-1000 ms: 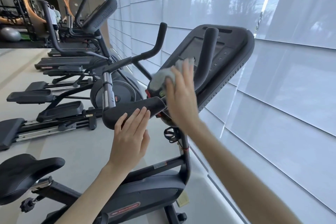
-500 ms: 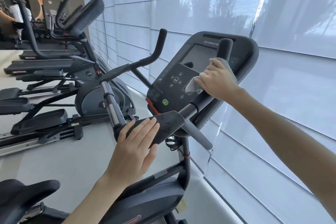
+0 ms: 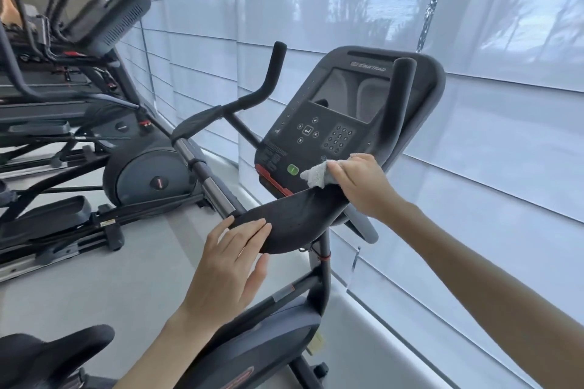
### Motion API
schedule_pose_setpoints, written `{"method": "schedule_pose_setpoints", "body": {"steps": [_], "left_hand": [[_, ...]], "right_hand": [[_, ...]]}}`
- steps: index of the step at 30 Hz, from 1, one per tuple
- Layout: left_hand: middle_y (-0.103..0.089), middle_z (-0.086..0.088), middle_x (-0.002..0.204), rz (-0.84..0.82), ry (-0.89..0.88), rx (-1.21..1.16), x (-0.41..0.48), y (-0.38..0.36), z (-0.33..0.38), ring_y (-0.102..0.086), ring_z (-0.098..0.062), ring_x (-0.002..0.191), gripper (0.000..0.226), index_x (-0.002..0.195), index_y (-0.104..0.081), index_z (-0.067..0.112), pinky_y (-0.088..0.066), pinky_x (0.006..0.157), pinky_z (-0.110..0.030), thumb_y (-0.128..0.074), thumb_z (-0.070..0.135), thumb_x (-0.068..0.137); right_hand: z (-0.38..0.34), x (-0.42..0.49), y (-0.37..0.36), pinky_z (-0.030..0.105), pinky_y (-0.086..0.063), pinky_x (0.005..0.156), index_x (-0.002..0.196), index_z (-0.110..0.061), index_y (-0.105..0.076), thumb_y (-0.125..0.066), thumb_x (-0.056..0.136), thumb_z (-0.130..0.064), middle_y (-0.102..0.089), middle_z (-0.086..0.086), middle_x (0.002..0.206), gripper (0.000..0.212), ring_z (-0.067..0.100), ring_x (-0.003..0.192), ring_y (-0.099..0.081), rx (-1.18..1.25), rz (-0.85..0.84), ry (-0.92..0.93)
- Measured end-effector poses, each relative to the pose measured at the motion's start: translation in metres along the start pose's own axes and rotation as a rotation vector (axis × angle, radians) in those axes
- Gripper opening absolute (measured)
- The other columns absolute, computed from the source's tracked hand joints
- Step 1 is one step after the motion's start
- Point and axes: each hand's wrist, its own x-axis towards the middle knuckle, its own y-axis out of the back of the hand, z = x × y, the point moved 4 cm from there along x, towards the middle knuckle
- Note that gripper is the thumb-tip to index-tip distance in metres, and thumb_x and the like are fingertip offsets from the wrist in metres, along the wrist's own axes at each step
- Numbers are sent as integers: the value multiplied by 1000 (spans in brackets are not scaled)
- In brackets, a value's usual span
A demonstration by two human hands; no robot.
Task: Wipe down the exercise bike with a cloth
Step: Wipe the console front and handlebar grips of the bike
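A black exercise bike fills the centre, with its console (image 3: 344,110) tilted toward me and a dark screen above a keypad. My right hand (image 3: 363,186) grips a bunched grey cloth (image 3: 317,174) against the console's lower right edge, beside the green button (image 3: 293,170). The fingers of my left hand (image 3: 232,257) lie straight on the black padded armrest (image 3: 290,218) at the base of the handlebars. An upright handlebar grip (image 3: 399,98) crosses in front of the screen. The saddle (image 3: 47,354) shows at the bottom left.
Several elliptical machines (image 3: 148,177) stand in a row on the left along the pale floor. A wall of white window blinds (image 3: 489,136) runs close behind and to the right of the bike. A low white ledge (image 3: 373,331) lies under the blinds.
My right hand has carried the cloth from the upright handlebar grip down to the console's lower right edge. My left hand has stayed on the armrest. The view has moved closer.
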Motion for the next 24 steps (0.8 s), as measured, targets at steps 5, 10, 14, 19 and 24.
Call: {"method": "schedule_pose_setpoints", "body": {"steps": [5, 10, 14, 19, 24], "left_hand": [[-66, -11, 114, 24, -10, -52, -8, 0, -11, -56, -19, 108, 34, 115, -66, 0, -37, 105, -44, -48, 15, 90], [-66, -8, 118, 6, -25, -126, -13, -3, -17, -60, -18, 111, 35, 118, -64, 3, -36, 107, -41, -45, 19, 93], [-64, -9, 122, -6, -54, -143, -15, -3, -21, -58, -18, 115, 37, 121, -62, 2, -36, 107, -42, -46, 21, 94], [-64, -10, 121, -24, -69, -148, -22, -3, -28, -59, -20, 114, 38, 120, -62, 2, -34, 108, -41, -44, 23, 95], [-63, -10, 122, -26, -49, -184, -24, -4, -31, -57, -19, 115, 38, 122, -61, 3, -31, 111, -36, -43, 22, 95]], "right_hand": [[-27, -20, 1, 36, -38, 86, 66, -9, -52, -29, 97, -26, -58, 1, 64, 42, 27, 69, -52, 53, 84, -110], [-66, -49, 0, 32, -36, 85, 78, -6, -67, -46, 96, -18, -70, 4, 95, 30, 30, 86, -60, -51, 208, 42], [-99, -65, -6, 25, -29, 90, 79, -7, -64, -37, 97, -24, -68, 3, 100, 37, 27, 93, -58, -5, 193, 36], [-119, -76, -6, 29, -35, 87, 83, -8, -60, -36, 100, -25, -66, 2, 90, 34, 23, 89, -55, 135, 70, 10], [-80, -40, 48, 25, -28, 70, 74, -25, -41, -37, 98, -23, -44, -14, 70, 25, 18, 74, -43, 256, 374, -278]]}}
